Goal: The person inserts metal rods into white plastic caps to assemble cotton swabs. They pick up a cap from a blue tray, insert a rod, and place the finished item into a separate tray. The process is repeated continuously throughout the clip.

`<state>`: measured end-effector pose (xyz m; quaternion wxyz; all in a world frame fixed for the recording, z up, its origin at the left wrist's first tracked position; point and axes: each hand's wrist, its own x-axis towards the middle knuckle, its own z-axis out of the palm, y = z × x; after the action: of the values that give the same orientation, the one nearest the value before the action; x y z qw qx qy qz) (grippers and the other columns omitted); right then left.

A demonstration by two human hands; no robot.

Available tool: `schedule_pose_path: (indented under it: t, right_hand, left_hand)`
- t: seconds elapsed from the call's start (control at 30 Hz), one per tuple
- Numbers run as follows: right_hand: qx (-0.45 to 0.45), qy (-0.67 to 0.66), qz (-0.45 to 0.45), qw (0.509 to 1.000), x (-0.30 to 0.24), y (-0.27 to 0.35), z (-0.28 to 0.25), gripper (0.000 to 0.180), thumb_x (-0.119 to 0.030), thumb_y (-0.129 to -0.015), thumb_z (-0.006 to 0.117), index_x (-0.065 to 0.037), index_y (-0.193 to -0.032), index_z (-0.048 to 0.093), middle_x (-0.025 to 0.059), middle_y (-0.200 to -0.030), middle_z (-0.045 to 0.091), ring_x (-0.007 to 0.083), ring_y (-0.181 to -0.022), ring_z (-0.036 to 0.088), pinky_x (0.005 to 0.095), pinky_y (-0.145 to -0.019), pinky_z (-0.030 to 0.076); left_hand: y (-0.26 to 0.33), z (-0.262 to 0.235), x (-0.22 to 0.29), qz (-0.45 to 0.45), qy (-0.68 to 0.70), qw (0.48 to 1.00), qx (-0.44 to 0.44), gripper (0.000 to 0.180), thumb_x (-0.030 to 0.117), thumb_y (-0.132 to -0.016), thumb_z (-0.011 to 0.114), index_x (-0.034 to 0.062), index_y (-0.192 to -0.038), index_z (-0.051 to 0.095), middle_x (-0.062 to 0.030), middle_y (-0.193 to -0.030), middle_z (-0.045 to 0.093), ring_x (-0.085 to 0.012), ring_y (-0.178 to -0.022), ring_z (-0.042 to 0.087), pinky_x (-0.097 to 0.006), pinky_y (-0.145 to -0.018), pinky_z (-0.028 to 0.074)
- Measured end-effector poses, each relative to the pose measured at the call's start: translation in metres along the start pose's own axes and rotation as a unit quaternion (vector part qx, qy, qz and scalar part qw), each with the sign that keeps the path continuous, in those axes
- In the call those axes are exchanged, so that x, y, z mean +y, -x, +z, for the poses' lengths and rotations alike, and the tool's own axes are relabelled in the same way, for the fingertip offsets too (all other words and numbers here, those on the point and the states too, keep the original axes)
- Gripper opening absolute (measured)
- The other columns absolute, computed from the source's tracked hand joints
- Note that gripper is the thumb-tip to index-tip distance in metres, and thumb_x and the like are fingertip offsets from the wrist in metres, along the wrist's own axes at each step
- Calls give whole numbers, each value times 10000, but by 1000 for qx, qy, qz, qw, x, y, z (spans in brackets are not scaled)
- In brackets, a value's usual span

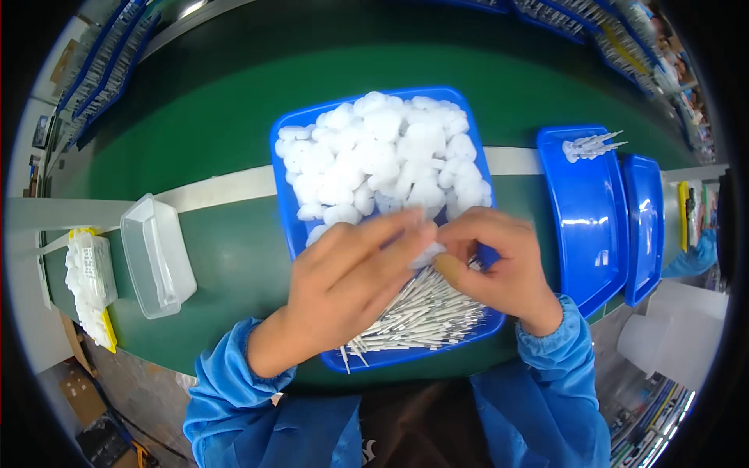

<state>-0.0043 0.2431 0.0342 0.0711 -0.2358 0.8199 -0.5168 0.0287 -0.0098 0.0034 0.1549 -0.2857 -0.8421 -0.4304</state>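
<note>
A blue tray [282,204] lies in front of me. White, rounded, soft-looking pieces [343,160] are heaped in its far part, and many thin whitish sticks [425,316] lie in its near part. Over the middle of the tray my two hands come together. A small white piece [427,254] shows between them, pinched by the thumb and fingers of my right hand [499,265]. My left hand [339,273] reaches across from the left with its fingers drawn together, slightly blurred. Its fingertips are close to the white piece, but their grip is partly hidden.
To the right, a blue tray [585,234] bears several white-headed sticks [593,147], with another blue tray [644,226] beside it. A clear plastic box [160,257] stands at left, near a yellow tray [109,331] with white pieces. Racks of blue trays [109,70] rise beyond.
</note>
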Motion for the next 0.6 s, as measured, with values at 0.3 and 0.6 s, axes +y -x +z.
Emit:
schedule_pose_path:
  t: [0.3,0.6]
  right_hand:
    - [-35,327,-182,927,15,1,15,290,-110,-752,873,-136,-1036,820,30,-1150,734,251,-1006,721,386,-851,558]
    - [-18,282,-144,948,13,-3,22,206,-145,-803,869,-138,-998,803,6,-968,734,223,-918,709,393,-810,519]
  left_hand:
    - [25,-8,6,-106,-89,983,-118,878,2,-812,830,49,-1631,520,-94,-1270,790,-260,-867,750,-361,-758,622]
    - [15,-10,10,-109,-113,982,-107,563,51,-870,800,127,-1423,728,-51,-968,779,-264,-783,740,-399,-681,597]
